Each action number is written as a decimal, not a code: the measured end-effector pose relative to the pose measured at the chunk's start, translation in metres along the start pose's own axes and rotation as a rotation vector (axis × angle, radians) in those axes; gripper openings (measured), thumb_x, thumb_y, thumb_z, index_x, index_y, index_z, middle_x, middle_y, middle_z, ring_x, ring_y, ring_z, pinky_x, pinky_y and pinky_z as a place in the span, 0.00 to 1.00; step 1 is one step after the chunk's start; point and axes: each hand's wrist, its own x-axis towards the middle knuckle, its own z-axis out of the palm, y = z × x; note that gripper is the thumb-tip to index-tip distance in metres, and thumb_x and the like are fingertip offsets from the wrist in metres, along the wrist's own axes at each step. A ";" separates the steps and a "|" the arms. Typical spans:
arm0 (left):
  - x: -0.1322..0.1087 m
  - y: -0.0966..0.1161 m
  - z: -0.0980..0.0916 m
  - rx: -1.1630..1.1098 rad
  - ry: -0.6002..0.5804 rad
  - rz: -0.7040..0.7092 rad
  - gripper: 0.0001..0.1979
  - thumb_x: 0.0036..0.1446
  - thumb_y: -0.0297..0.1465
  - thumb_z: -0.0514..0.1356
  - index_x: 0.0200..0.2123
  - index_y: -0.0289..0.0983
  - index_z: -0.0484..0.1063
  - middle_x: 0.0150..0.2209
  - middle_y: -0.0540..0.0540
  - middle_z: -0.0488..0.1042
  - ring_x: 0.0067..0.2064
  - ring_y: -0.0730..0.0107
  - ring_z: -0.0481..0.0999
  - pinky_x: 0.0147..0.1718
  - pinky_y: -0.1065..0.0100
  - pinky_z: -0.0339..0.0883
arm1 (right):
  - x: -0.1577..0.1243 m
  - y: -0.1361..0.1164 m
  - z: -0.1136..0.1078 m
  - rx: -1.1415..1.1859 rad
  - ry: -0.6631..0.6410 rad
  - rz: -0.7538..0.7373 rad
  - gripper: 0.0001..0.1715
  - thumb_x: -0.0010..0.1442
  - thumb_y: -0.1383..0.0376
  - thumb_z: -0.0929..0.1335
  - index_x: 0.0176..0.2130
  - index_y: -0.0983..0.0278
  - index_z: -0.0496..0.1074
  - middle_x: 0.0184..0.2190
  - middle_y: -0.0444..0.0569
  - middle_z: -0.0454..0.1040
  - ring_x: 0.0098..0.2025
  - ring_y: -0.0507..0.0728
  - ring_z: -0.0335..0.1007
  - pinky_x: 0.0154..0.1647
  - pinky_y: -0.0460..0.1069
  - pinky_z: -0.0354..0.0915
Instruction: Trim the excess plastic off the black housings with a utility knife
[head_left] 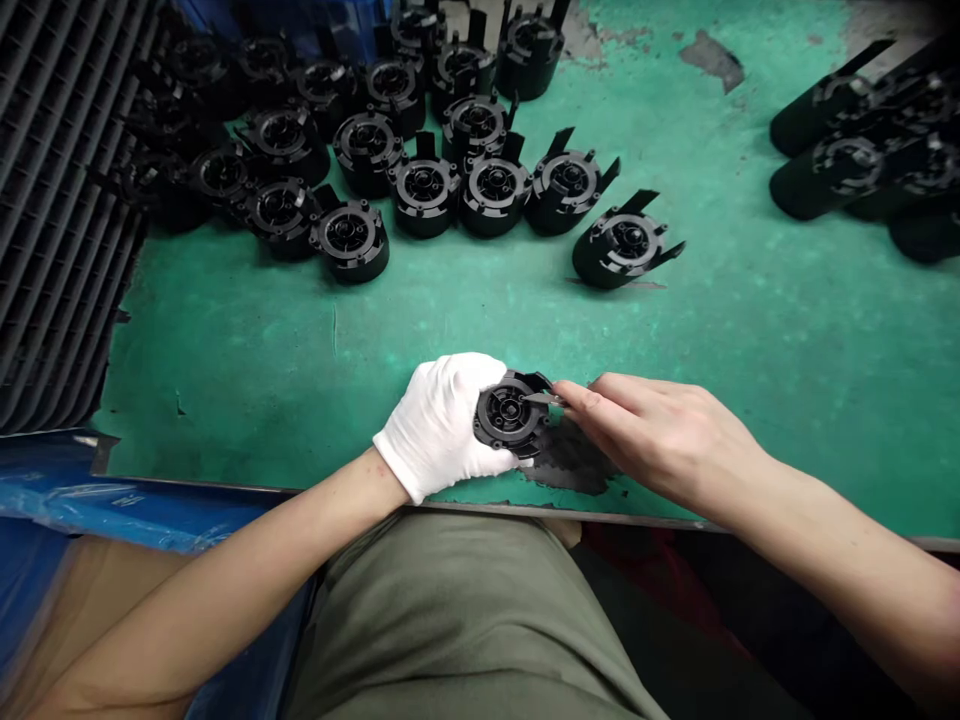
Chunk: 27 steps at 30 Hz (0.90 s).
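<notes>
At the far left stands a dark ribbed rack [60, 200], with blue plastic sheeting [150, 505] below it beside the counter [247, 330]. Next, on the far side of the counter, comes a crowd of finned black parts [350, 240], most standing close together with their ringed faces up. Nearer the body, the left hand [446, 425], in a white glove, is wrapped around one black housing [511, 410], thumb and fingers curled about its side, so that its round face points up toward the wearer. The housing is at the middle of the counter's near edge, held in the glove; whether it also rests on the surface I cannot tell. At its right-hand rim a slim pointed tool [541, 398] reaches in over the ring, pinched between the thumb and fingers of the bare right hand [660, 430]; whether the tip touches is too small to tell. Beyond, a lone black part [622, 240] stands apart from the crowd, and at the far right another dark group [814, 180] is bunched together. The step in hand looks like fine work with the tool at the housing's rim; the next move calls for a firm left grip and small, controlled strokes, since a slipping tip could catch the glove.
</notes>
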 end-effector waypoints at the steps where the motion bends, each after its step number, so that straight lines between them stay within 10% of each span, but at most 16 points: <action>1: 0.000 0.000 0.000 0.003 0.002 -0.003 0.30 0.47 0.51 0.80 0.47 0.42 0.79 0.45 0.43 0.85 0.49 0.47 0.86 0.51 0.53 0.76 | 0.000 -0.001 0.000 -0.003 -0.002 0.003 0.14 0.77 0.67 0.67 0.59 0.67 0.75 0.30 0.41 0.68 0.28 0.53 0.59 0.30 0.51 0.53; 27: -0.001 -0.002 0.001 0.050 0.063 0.022 0.29 0.44 0.50 0.81 0.42 0.42 0.78 0.47 0.40 0.85 0.50 0.43 0.86 0.52 0.50 0.79 | 0.032 0.041 -0.010 0.016 -0.093 -0.361 0.22 0.77 0.75 0.59 0.58 0.67 0.77 0.31 0.45 0.71 0.30 0.56 0.62 0.33 0.53 0.57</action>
